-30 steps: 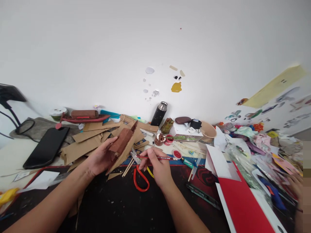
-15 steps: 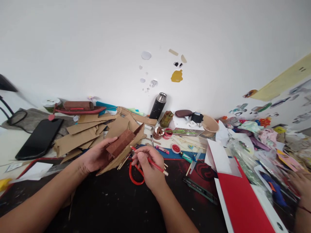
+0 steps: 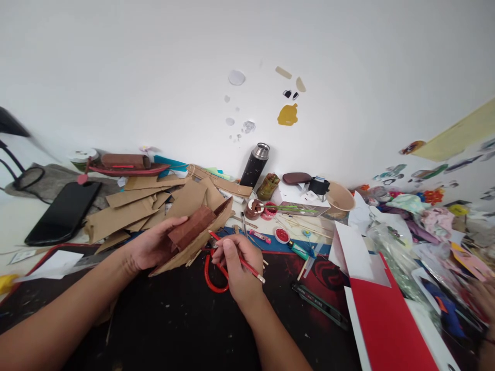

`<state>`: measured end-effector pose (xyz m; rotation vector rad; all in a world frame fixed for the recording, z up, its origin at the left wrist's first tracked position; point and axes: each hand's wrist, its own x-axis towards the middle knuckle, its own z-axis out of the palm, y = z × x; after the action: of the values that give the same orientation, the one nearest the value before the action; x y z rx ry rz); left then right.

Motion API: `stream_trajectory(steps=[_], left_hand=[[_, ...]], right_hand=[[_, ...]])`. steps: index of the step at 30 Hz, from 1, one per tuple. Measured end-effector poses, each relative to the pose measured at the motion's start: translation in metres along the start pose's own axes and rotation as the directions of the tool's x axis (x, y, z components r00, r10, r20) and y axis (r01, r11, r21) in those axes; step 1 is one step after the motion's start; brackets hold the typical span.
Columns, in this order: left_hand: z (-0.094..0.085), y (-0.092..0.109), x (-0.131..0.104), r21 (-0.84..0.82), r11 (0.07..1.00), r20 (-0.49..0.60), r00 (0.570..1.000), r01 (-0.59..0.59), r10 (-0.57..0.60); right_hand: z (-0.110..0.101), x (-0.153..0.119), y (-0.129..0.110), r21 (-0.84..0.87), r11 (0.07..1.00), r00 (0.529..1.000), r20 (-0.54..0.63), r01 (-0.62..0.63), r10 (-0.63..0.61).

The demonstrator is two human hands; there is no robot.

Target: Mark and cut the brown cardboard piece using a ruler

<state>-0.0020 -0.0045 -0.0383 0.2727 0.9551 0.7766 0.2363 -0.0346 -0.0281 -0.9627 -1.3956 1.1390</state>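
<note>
Since the frame of a second ago the red pencil (image 3: 253, 270) has swung round: it lay sideways across the right hand (image 3: 243, 263), and now its tip points at the edge of the cardboard model (image 3: 193, 246). The model itself has tipped to a lower slant, and the scissors (image 3: 216, 289) show only their red loop, the yellow part being lost behind the right hand.

Taking the black flask (image 3: 254, 167) as landmark, the model is held up on the person's side of it and to its left; the scissors lie nearer the person, a little left of it. The left hand (image 3: 154, 242) clasps the model's left side, thumb along the brown roll (image 3: 193, 226) (the other fingers are mostly hidden, so I cannot tell how hard they press). The right hand pinches the pencil between thumb and fingers, as for writing; whether the tip touches the cardboard I cannot tell.

The model looks light and fairly stiff, with a dry, grippy surface. The roll could probably dent under a squeeze, and the thin, ragged side wall would likely bend or crease. The safest hold is low, around the base, with the thumb only steadying the roll.
</note>
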Motion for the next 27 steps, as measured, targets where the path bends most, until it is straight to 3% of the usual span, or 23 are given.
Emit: stream_trajectory(steps=[27], left_hand=[[-0.002, -0.0032, -0.0012, 0.044, 0.998, -0.011, 0.999, 0.036, -0.036]], right_hand=[[-0.0037, -0.0009, 0.0031, -0.136, 0.991, 1.0, 0.002, 0.009, -0.009]])
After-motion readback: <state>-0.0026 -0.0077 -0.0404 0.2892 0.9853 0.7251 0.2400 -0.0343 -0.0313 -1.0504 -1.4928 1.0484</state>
